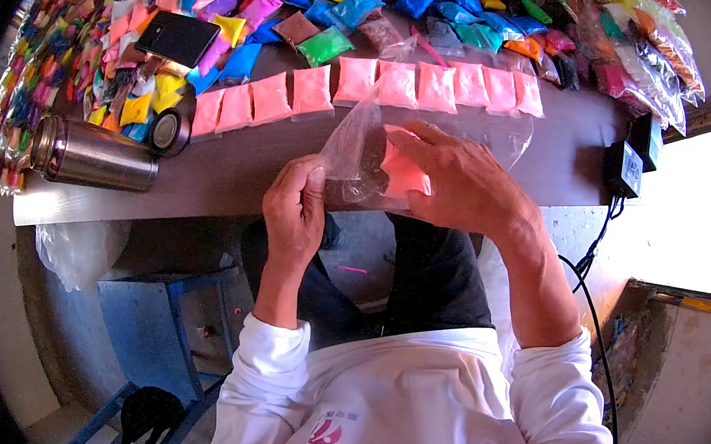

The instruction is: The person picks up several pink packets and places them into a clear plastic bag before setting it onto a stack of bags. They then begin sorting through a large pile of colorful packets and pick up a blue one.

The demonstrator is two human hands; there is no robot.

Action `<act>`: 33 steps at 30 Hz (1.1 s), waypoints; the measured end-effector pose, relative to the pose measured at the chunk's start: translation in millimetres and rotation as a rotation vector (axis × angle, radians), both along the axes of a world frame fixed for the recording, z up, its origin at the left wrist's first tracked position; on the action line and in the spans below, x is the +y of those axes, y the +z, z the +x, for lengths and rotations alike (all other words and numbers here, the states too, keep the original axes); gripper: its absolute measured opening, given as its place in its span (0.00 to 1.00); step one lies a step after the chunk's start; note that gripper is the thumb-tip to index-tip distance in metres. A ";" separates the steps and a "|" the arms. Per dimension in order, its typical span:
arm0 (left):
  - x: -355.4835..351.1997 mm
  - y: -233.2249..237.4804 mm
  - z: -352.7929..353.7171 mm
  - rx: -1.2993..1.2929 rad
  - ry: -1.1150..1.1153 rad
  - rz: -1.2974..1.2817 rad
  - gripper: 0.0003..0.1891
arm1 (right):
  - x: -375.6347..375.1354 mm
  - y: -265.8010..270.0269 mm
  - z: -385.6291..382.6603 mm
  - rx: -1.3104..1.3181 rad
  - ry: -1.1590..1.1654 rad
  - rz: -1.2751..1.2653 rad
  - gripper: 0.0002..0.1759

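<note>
My left hand pinches the edge of a clear plastic bag between thumb and fingers, near the table's front edge. A small pink packet is in my right hand, fingers over its top and thumb at its lower side, right by the bag's opening. Behind both hands runs a row of similar pink packets, lying side by side across the dark table. More clear plastic spreads out beyond my right hand.
Heaps of colourful packets cover the back and left. A steel flask, its lid and a black phone are at the left. A black power adapter with cables sits at the right edge. Below left stands a blue stool.
</note>
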State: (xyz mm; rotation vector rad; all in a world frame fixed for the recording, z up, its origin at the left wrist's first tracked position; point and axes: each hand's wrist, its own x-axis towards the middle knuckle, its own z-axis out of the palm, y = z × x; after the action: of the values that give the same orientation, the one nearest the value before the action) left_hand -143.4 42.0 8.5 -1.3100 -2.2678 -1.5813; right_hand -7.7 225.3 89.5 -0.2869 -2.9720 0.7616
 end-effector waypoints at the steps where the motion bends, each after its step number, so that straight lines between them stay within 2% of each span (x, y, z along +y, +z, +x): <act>1: 0.4 0.4 0.2 -0.005 0.000 0.003 0.08 | 2.0 -1.6 -0.3 0.000 0.001 0.001 0.34; 3: 0.1 0.2 0.3 -0.015 0.001 -0.003 0.08 | 6.8 -6.7 -1.0 0.064 -0.001 0.020 0.32; 10: 0.8 2.1 1.2 -0.002 0.014 -0.017 0.09 | 4.0 -8.3 -0.3 0.035 -0.026 -0.026 0.30; 12: 0.8 0.6 1.2 -0.013 0.010 -0.015 0.11 | 2.9 -13.2 -1.1 0.204 -0.026 0.025 0.21; 16: 0.8 0.4 0.8 -0.038 0.008 -0.017 0.13 | 4.3 -14.8 -5.5 0.151 -0.031 0.015 0.24; 18: 1.0 0.3 0.3 -0.019 0.008 -0.014 0.11 | 5.4 -14.3 -8.8 0.261 -0.099 -0.023 0.16; 19: 1.0 0.2 -0.1 0.000 0.009 -0.011 0.09 | 4.6 -11.8 -9.4 0.260 -0.100 -0.023 0.16; 21: 0.3 -3.6 -0.9 -0.021 0.005 -0.010 0.10 | 2.0 -5.6 -10.9 0.267 -0.219 -0.073 0.09; 29: -1.1 -2.3 1.0 -0.030 0.023 0.029 0.12 | -27.2 -16.4 -30.7 0.274 -0.249 -0.080 0.13; 31: -4.2 4.8 2.7 -0.241 -0.040 -0.012 0.13 | -29.8 -18.5 -33.7 0.261 -0.223 -0.074 0.13; 33: -6.0 6.2 0.9 -0.233 -0.064 -0.021 0.13 | -31.2 -19.9 -36.5 0.324 -0.225 -0.070 0.15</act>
State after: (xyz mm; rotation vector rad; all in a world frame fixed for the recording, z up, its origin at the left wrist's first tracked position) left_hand -142.5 36.1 14.7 -1.2760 -2.4004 -1.8247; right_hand -44.2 194.1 69.6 -0.4462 -2.5618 0.7987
